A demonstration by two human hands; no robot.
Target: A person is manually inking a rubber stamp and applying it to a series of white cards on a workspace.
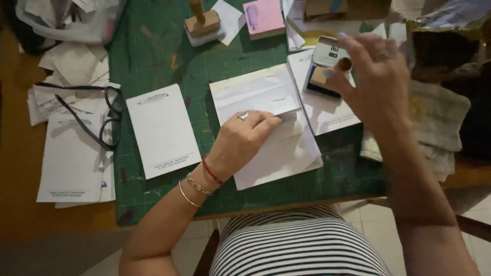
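My left hand [244, 137] rests with curled fingers on a stack of white paper sheets [286, 148] lying on a green cutting mat [153, 46], pressing them flat. My right hand [376, 82] is raised at the upper right and grips a small wooden-handled stamp [343, 65] over an open ink pad [323, 76] with its lid tipped up. The ink pad sits on another white printed sheet [327, 115].
A white printed sheet [162, 130] lies left of the stack. Dark-framed glasses [105, 120] lie on more white sheets [71, 158] at the left. A wooden stamp on a block [202, 23] and a pink pad [263, 18] stand at the back. A folded cloth [434, 128] is at the right.
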